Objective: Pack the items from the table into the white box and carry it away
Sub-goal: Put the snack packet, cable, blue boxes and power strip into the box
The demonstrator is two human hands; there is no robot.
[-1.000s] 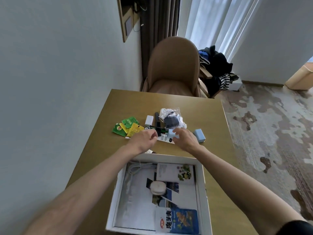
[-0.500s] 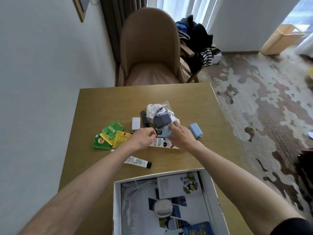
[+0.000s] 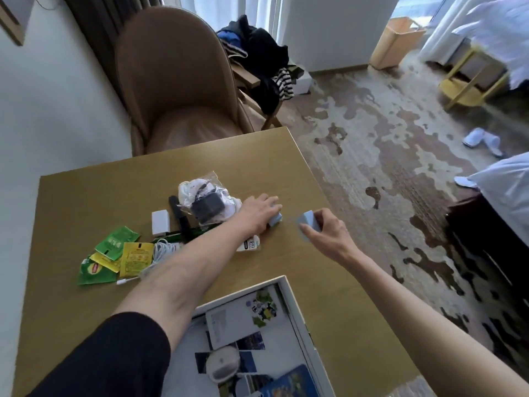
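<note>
The white box [image 3: 296, 313] lies open at the table's near edge with leaflets, a white round case and a blue packet inside. My right hand [image 3: 325, 229] holds a small pale blue block [image 3: 309, 220] just above the table. My left hand [image 3: 259, 210] reaches across and covers a second pale blue block [image 3: 275, 219] lying on the table. Left of it are a clear bag with a black charger [image 3: 204, 203], a black stick [image 3: 179, 213], a small white box [image 3: 160, 222], green and yellow tea sachets [image 3: 116, 255], a white cable [image 3: 164, 249] and a white tube [image 3: 250, 243].
The wooden table [image 3: 86, 196] stands against a white wall on the left. A brown padded chair [image 3: 177, 81] is pushed to its far side. Clothes are piled on a rack behind. Patterned carpet, a bed corner and slippers are on the right.
The view swung right and the box slid to the lower edge. My right hand lifted a blue block and moved right. My left hand crossed from the sachets to the other blue block.
</note>
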